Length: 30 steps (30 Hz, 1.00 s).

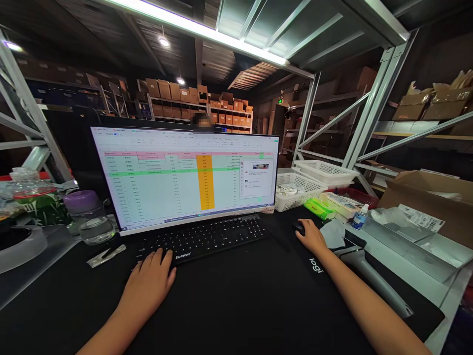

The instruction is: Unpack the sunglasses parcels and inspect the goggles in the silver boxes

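Observation:
A monitor (pixel 185 172) showing a spreadsheet stands on a black desk mat (pixel 240 296). Below it lies a black keyboard (pixel 207 236). My left hand (pixel 150 283) rests flat at the keyboard's near left corner, fingers spread and holding nothing. My right hand (pixel 312 235) is curled over a black mouse (pixel 299 228) to the right of the keyboard.
White mesh baskets (pixel 318 177), green packets (pixel 320 208) and a small bottle (pixel 359 217) sit behind the mouse. A grey scanner handle (pixel 373 278) lies by my right forearm. An open cardboard box (pixel 428 202) is at the far right. A purple-lidded jar (pixel 86 217) stands at left.

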Each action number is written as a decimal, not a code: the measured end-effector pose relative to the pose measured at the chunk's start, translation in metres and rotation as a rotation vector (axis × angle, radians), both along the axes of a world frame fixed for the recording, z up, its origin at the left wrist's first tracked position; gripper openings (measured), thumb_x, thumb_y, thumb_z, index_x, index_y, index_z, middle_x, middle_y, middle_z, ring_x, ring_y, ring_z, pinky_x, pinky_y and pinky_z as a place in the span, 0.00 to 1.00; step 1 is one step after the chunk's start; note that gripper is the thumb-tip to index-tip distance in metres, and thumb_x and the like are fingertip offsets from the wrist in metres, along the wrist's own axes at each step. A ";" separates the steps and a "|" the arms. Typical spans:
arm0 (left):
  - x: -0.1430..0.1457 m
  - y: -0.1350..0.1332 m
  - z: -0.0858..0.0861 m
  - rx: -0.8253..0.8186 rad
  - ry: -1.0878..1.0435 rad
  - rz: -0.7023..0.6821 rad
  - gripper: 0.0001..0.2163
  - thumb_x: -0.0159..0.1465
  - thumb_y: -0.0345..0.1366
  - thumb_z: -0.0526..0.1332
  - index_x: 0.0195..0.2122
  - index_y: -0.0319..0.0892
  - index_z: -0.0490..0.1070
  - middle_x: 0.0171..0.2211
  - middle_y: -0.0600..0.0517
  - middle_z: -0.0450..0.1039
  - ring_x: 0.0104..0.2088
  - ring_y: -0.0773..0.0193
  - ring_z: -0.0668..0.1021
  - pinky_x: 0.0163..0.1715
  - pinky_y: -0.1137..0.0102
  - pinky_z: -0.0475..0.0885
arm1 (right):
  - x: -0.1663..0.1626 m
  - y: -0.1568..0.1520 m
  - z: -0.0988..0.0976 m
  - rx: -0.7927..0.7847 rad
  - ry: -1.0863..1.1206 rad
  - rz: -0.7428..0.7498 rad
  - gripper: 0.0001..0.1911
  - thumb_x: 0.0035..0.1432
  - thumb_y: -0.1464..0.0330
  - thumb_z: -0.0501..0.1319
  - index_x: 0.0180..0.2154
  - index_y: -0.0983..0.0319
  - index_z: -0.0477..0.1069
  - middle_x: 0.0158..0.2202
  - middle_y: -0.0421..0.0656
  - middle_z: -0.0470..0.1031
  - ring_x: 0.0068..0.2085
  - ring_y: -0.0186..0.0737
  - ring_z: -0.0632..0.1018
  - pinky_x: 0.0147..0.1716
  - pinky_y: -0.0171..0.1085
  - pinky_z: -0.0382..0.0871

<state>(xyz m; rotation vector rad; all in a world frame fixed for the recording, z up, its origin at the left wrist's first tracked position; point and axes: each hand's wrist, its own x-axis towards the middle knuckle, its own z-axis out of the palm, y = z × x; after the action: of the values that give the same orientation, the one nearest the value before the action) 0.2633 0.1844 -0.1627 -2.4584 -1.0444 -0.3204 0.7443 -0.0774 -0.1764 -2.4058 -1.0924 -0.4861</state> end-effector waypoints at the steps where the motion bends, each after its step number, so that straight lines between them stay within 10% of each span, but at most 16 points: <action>1: 0.000 0.000 -0.001 0.003 -0.013 -0.008 0.25 0.70 0.38 0.46 0.61 0.29 0.69 0.62 0.29 0.68 0.60 0.40 0.73 0.58 0.50 0.69 | 0.001 0.000 -0.001 0.001 -0.002 0.002 0.23 0.60 0.66 0.61 0.57 0.61 0.69 0.55 0.51 0.71 0.51 0.51 0.77 0.52 0.45 0.70; 30: 0.000 0.003 -0.006 0.010 -0.032 -0.003 0.26 0.69 0.38 0.47 0.62 0.28 0.69 0.61 0.29 0.68 0.59 0.39 0.73 0.57 0.50 0.69 | -0.001 0.000 0.003 -0.026 0.019 0.010 0.24 0.60 0.66 0.62 0.58 0.61 0.71 0.56 0.51 0.71 0.52 0.50 0.77 0.53 0.43 0.69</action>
<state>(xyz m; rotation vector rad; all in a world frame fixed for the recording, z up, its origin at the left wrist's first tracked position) 0.2631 0.1871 -0.1686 -2.4536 -1.0497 -0.3660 0.7430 -0.0775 -0.1734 -2.4209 -1.1085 -0.4479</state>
